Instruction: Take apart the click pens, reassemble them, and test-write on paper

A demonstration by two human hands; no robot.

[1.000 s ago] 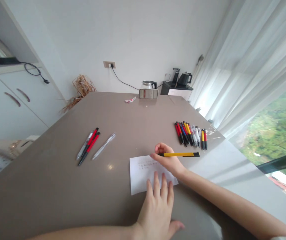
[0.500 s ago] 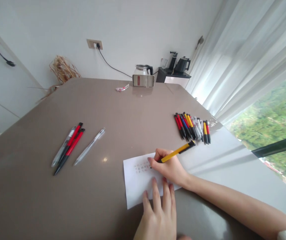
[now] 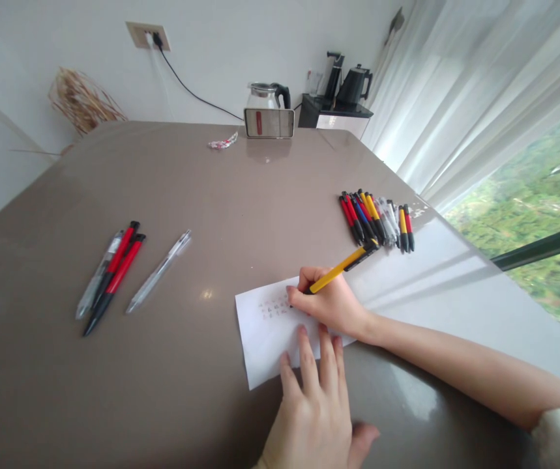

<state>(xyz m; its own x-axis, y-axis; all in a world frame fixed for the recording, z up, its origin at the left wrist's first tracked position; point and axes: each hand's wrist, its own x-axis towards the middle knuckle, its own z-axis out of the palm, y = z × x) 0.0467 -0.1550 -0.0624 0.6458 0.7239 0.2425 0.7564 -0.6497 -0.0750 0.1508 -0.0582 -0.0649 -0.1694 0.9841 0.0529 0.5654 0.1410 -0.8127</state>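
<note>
My right hand (image 3: 331, 305) grips a yellow and black pen (image 3: 343, 266) in a writing hold, its tip down on a white sheet of paper (image 3: 265, 339) that carries several small marks. My left hand (image 3: 313, 404) lies flat with fingers stretched out on the sheet's near edge, pressing it to the brown table (image 3: 211, 195).
A row of several red, blue, yellow and clear pens (image 3: 377, 220) lies at the right. A small group of red and clear pens (image 3: 108, 273) and a single clear pen (image 3: 160, 270) lie at the left. A phone (image 3: 268, 122), kettle (image 3: 265, 96) and wrapper (image 3: 221, 141) stand far off.
The pen has tilted from level to a writing angle and its tip has come down onto the paper. My view has tipped downward and to the right.
</note>
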